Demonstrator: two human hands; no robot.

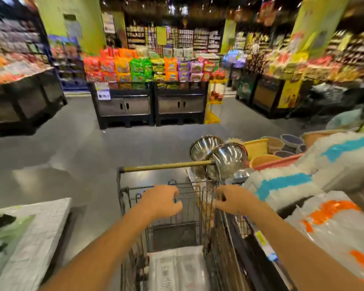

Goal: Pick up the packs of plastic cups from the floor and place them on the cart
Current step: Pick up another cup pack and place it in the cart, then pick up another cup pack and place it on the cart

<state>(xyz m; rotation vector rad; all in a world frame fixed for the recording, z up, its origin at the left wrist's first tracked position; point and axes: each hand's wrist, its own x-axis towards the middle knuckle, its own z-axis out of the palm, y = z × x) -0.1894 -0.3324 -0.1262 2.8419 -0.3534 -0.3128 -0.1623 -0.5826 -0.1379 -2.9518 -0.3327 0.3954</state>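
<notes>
A wire shopping cart (pixel 122 198) stands in front of me with a brass-coloured bar across its far end. A clear pack of plastic cups (pixel 178 269) lies inside its basket near me. My left hand (pixel 160 201) curls over a wire rail of the cart. My right hand (pixel 234 199) grips the cart's right rim. More clear packs with blue (pixel 282 185) and orange (pixel 332 223) print are piled on a display to my right.
A white wrapped bundle (pixel 40 234) sits low at my left. Steel bowls (pixel 227 158) and coloured baskets (pixel 259 147) crowd the right display, close to the cart. Black display stands with snack bags (pixel 147 106) lie ahead across grey floor (pixel 72 152).
</notes>
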